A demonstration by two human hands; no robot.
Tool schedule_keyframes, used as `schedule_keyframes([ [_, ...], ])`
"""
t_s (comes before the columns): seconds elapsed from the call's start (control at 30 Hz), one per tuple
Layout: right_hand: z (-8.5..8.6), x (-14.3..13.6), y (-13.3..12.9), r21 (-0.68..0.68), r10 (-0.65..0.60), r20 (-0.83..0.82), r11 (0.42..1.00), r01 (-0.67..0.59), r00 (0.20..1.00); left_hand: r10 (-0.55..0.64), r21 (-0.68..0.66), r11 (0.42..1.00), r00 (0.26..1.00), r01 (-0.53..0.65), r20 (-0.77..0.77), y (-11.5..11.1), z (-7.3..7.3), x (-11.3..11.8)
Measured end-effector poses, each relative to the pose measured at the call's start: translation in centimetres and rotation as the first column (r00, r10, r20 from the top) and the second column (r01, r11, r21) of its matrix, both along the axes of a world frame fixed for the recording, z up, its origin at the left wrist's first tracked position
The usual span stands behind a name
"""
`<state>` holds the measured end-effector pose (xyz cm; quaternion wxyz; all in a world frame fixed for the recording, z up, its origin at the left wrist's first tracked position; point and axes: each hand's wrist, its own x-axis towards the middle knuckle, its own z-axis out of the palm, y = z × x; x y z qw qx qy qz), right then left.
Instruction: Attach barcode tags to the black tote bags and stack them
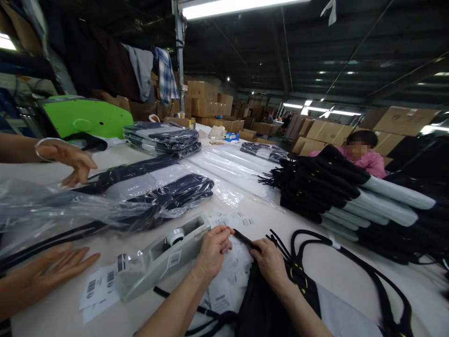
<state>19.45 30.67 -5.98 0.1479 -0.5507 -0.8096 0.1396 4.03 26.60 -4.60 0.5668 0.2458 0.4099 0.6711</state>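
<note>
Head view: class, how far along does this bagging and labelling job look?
Done: bagged dark garments lie stacked at the table's far side. In hand: the left hand and right hand pinch a black strap on a dark garment, over barcode labels, beside a grey label dispenser. Left: a big unbagged pile waits right.

Grey label dispenser [164, 255] on the white surface [336, 271], barcode labels [100, 285] just beside it; bagged dark items [161, 138] stacked far left; pile of black straps [315, 187] right; green machine cover [87, 117]; cardboard boxes [206, 100] behind.
</note>
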Motion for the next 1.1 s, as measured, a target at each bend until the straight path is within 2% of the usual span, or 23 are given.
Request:
schedule_keyframes([
  [0.07, -0.2, 0.3, 0.2, -0.027, -0.035, -0.05, 0.999, 0.034, 0.998, 0.023, 0.041, 0.999, 0.999, -0.024, 0.024, -0.2, 0.0, -0.2],
  [0.13, -0.2, 0.5, 0.2, 0.014, -0.047, -0.082, 0.999, 0.049, 0.995, 0.025, 0.061, 0.998, 0.999, -0.022, -0.042, -0.3, 0.1, -0.3],
  [0.23, 0.8, -0.1, -0.4, 0.093, 0.05, -0.278, 0.995, -0.025, 0.959, 0.03, 0.067, 0.998, 0.977, -0.016, -0.212, -0.5, 0.5, -0.2],
  [0.3, 1.7, -1.0, -0.9, -0.01, 0.124, -0.513, 0.989, -0.151, 0.849, 0.035, 0.096, 0.995, 0.939, -0.002, -0.341, -0.5, 0.9, -0.1],
  [0.37, 2.7, -2.1, -1.3, -0.183, 0.066, -0.722, 0.942, -0.282, 0.689, 0.035, 0.138, 0.99, 0.901, 0.027, -0.432, -0.6, 1.2, 0.0],
  [0.43, 3.4, -3.0, -1.7, -0.316, -0.069, -0.819, 0.883, -0.348, 0.57, 0.025, 0.144, 0.988, 0.874, 0.051, -0.485, -0.7, 1.4, 0.0],
  [0.5, 4.0, -3.6, -2.0, -0.38, -0.145, -0.846, 0.839, -0.389, 0.514, -0.009, 0.116, 0.99, 0.849, 0.082, -0.528, -0.8, 1.6, -0.3],
  [0.53, 4.2, -3.7, -2.1, -0.382, -0.145, -0.852, 0.828, -0.41, 0.503, -0.029, 0.105, 0.989, 0.825, 0.107, -0.565, -0.9, 1.7, -0.5],
  [0.6, 4.4, -3.6, -2.2, -0.345, -0.106, -0.867, 0.832, -0.435, 0.486, -0.066, 0.101, 0.979, 0.747, 0.176, -0.661, -1.2, 1.7, -0.9],
  [0.67, 4.5, -3.4, -2.2, -0.333, -0.113, -0.874, 0.847, -0.414, 0.473, -0.081, 0.08, 0.972, 0.636, 0.22, -0.768, -1.5, 1.4, -1.2],
  [0.73, 4.3, -3.0, -2.1, -0.384, -0.217, -0.88, 0.849, -0.363, 0.424, -0.118, -0.026, 0.98, 0.472, 0.197, -0.874, -1.8, 0.8, -1.4],
  [0.8, 4.0, -2.5, -1.9, -0.45, -0.344, -0.877, 0.832, -0.323, 0.335, -0.195, -0.164, 0.977, 0.268, 0.134, -0.944, -2.2, 0.1, -1.3],
  [0.87, 3.8, -2.0, -1.9, -0.498, -0.436, -0.864, 0.814, -0.299, 0.251, -0.256, -0.25, 0.965, 0.074, 0.077, -0.964, -2.5, -0.4, -1.0],
  [0.9, 3.7, -1.7, -1.9, -0.513, -0.464, -0.857, 0.807, -0.291, 0.222, -0.269, -0.268, 0.962, 0.004, 0.056, -0.963, -2.7, -0.4, -0.9],
  [0.97, 3.5, -1.3, -2.0, -0.525, -0.496, -0.851, 0.8, -0.291, 0.173, -0.301, -0.302, 0.953, -0.076, 0.013, -0.951, -2.8, -0.2, -0.6],
  [1.1, 3.5, -1.2, -2.1, -0.521, -0.505, -0.853, 0.802, -0.294, 0.132, -0.417, -0.416, 0.909, -0.116, -0.037, -0.901, -2.8, 0.9, -0.1],
])
